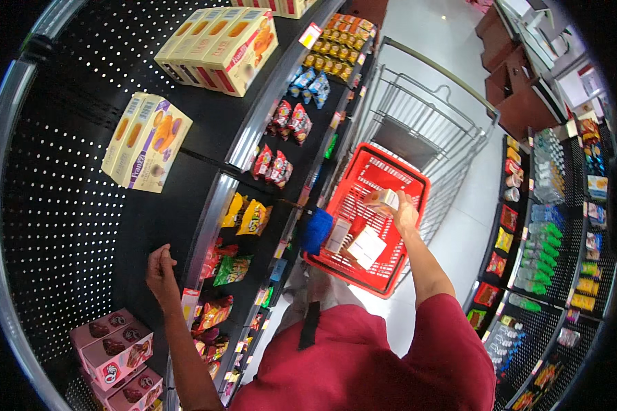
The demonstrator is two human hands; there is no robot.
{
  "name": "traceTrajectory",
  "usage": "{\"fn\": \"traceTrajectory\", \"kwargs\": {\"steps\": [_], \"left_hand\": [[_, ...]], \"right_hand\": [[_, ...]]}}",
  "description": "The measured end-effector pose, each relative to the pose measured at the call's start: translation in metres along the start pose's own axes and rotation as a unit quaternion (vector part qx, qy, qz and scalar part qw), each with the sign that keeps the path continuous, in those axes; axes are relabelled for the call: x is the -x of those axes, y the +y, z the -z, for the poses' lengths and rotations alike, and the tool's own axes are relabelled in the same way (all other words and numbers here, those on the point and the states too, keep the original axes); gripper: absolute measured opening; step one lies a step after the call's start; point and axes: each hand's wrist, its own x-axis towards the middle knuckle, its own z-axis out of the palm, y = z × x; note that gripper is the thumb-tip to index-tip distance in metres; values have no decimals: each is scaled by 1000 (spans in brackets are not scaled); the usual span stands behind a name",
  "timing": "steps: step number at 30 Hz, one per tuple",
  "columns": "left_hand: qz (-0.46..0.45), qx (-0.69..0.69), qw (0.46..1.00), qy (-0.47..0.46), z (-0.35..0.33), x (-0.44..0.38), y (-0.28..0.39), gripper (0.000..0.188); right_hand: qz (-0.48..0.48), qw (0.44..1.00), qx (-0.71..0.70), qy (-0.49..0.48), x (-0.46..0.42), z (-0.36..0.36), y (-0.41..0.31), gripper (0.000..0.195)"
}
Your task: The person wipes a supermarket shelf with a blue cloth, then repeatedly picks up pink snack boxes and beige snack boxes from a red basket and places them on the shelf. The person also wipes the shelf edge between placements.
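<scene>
My right hand (405, 213) grips a small carton (383, 200) by its end, above a red plastic shopping basket (334, 203). Inside the basket lie a white box (367, 247) and a narrower pale box (338, 235). A metal shopping cart (450, 174) is around and behind the basket. To the left, my left hand (162, 269) hovers over or rests on a black shelf (149, 221), fingers curled with nothing visible in them. Franzzi cookie boxes (149, 144) stand farther up that shelf, and pink boxes (118, 354) are stacked below the hand.
More Franzzi boxes (221, 49) stand at the top left. Lower shelves hold bagged snacks (254, 216) beside blue cloth or plastic (317, 231) at the basket's edge. Across the pale tiled floor (460, 226), another rack carries bottles (540, 257). Brown counters (519, 87) stand at the upper right.
</scene>
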Motion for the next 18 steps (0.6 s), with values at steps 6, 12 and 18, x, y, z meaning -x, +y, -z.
{"fn": "traceTrajectory", "kwargs": {"steps": [6,12,18], "left_hand": [[-15,4,1000,14,-5,-3,6,15],[-17,15,1000,19,-7,-6,15,12],[2,27,999,17,-4,5,11,15]], "right_hand": [[81,992,89,36,-28,-81,57,48],[37,986,155,-42,-37,-113,67,43],[48,992,-119,3,-30,-41,-18,49]]}}
